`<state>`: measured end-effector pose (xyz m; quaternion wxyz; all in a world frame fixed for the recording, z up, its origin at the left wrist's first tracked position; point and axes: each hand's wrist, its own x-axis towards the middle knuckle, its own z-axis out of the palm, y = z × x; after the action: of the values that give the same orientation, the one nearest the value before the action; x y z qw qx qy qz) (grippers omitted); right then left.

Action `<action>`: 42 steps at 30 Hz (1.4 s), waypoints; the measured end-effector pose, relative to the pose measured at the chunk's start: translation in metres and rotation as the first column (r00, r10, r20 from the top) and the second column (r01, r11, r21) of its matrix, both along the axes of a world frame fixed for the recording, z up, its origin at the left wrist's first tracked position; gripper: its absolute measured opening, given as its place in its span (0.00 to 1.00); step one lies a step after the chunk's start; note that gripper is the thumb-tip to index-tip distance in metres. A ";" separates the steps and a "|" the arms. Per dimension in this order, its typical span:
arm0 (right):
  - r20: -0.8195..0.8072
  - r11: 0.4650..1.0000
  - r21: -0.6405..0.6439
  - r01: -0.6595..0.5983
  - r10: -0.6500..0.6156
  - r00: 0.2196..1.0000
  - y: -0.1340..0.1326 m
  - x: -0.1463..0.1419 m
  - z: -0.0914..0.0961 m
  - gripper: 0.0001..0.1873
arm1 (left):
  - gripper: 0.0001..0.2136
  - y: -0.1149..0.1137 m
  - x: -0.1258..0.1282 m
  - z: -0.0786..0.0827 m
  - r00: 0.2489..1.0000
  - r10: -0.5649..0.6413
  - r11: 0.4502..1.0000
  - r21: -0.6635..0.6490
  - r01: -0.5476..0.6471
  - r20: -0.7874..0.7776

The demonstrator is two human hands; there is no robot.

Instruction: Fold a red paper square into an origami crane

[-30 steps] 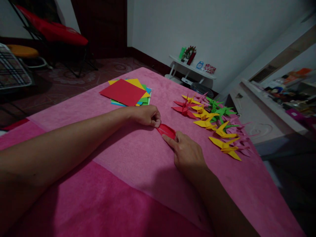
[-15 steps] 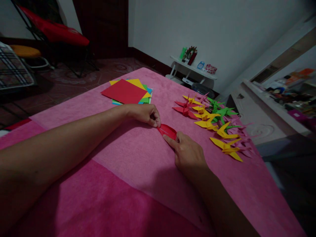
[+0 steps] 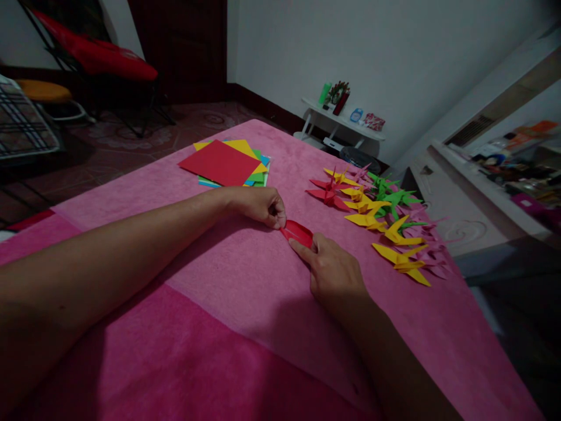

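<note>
Between my two hands is a narrow folded piece of red origami paper (image 3: 299,233), partly opened along its length. My left hand (image 3: 263,207) is closed, pinching the paper's far left tip between thumb and fingers. At the near right end, my right hand (image 3: 335,266) grips the other end, its index finger stretched along the lower edge. Some of the paper is hidden under the right-hand fingers. Just beyond my left hand lies a stack of square coloured sheets (image 3: 221,164), a red one on top.
Several folded paper cranes, yellow ones (image 3: 403,263), red ones (image 3: 328,193) and green ones (image 3: 397,197) among them, stand along the right side of the pink-covered table (image 3: 228,263). A white shelf (image 3: 342,120) with small items stands by the wall. A red chair (image 3: 100,58) is at the far left.
Almost nothing differs. Both hands keep their hold on the red paper, with only a very slight shift of the left hand and arm downward.
</note>
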<state>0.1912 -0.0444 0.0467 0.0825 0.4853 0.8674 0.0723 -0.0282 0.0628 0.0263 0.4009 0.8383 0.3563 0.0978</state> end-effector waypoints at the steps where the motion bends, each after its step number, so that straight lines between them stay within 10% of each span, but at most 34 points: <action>1: 0.004 1.000 -0.001 0.002 -0.002 1.000 0.000 -0.001 0.000 0.27 | 0.08 -0.001 0.001 -0.001 1.000 0.008 1.000 -0.007 -0.008 0.007; 15: -0.014 0.999 0.016 -0.044 0.045 0.999 0.002 0.002 -0.003 0.29 | 0.07 -0.007 0.012 -0.001 0.979 0.181 0.982 0.070 -0.175 -0.088; 42: -0.041 0.998 0.026 -0.056 0.057 0.998 0.003 0.006 -0.005 0.28 | 0.08 -0.027 0.020 0.010 0.976 0.136 0.896 0.442 -0.048 -0.171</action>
<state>0.1971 -0.0417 0.0413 0.0562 0.4628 0.8815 0.0754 -0.0078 0.0361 0.0367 0.1611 0.8943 0.4027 0.1102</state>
